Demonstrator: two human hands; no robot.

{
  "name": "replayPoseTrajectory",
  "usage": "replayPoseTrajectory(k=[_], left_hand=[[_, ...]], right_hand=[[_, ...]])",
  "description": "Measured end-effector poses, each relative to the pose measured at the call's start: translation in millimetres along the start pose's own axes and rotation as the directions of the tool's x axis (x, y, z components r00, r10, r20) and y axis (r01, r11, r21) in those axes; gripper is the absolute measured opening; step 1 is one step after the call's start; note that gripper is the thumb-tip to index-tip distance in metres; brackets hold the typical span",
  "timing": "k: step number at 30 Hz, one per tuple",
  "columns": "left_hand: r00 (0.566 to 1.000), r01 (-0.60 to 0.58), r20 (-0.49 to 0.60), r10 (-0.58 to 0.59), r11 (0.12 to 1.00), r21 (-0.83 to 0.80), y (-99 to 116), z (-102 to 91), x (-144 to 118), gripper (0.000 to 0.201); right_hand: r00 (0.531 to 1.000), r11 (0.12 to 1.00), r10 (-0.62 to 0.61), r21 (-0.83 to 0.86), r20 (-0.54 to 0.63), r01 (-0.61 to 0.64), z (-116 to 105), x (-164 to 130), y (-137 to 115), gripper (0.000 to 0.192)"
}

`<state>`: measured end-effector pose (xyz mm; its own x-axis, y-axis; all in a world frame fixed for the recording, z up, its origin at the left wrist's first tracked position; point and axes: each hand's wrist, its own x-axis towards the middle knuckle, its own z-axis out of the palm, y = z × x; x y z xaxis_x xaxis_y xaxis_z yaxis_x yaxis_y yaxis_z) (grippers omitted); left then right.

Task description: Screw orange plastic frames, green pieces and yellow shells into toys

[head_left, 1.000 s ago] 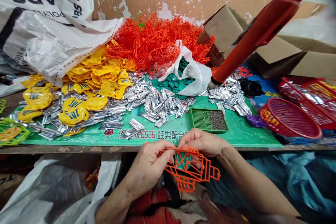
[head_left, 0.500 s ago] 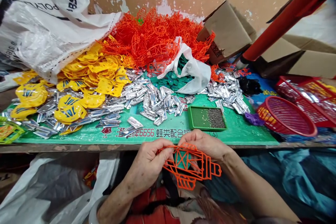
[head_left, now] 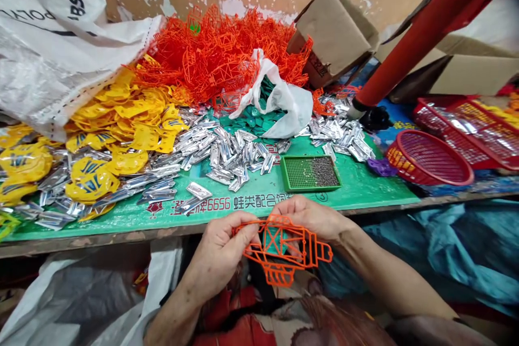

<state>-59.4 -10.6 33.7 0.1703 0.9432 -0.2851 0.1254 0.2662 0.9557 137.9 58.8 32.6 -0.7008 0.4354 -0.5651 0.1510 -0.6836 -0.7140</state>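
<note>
One orange plastic frame (head_left: 275, 241) was held on the near side of the green tray (head_left: 310, 189). The left hand (head_left: 217, 248) pinched its left end between thumb and finger, while the right hand (head_left: 314, 220) was closed on its upper edge, some fingers being hidden behind. One teal piece (head_left: 280, 247) showed through the bars. Silver packets (head_left: 227, 155) lay left of the tray.

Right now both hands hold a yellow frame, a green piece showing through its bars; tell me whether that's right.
Wrong colour: the head view shows an orange frame. The left hand and right hand do hold it, and a green piece shows through it.
</note>
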Motion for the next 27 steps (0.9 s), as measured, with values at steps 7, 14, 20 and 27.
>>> replayPoseTrajectory(k=[7, 14, 20, 27], left_hand=[[0.996, 0.087, 0.004, -0.087, 0.994, -0.067, 1.7, 0.0, 1.4, 0.018], [0.997, 0.080, -0.013, -0.081, 0.994, -0.070, 2.0, 1.2, 3.8, 0.020], [0.997, 0.069, -0.010, -0.070, 0.991, -0.111, 1.0, 3.1, 5.6, 0.018], [0.999, 0.049, -0.023, -0.050, 0.999, -0.023, 4.4, 2.1, 5.6, 0.020]], right_hand=[[0.999, 0.999, -0.028, 0.028, 0.022, 0.028, -2.9, 2.0, 4.1, 0.036], [0.998, 0.993, -0.056, 0.104, 0.011, 0.054, -4.9, 1.9, 4.2, 0.041], [0.999, 0.993, -0.023, 0.118, -0.028, 0.026, -8.2, 3.4, 8.9, 0.040], [0.998, 0.994, -0.060, 0.094, -0.026, 0.062, -10.0, 6.0, 13.9, 0.038]])
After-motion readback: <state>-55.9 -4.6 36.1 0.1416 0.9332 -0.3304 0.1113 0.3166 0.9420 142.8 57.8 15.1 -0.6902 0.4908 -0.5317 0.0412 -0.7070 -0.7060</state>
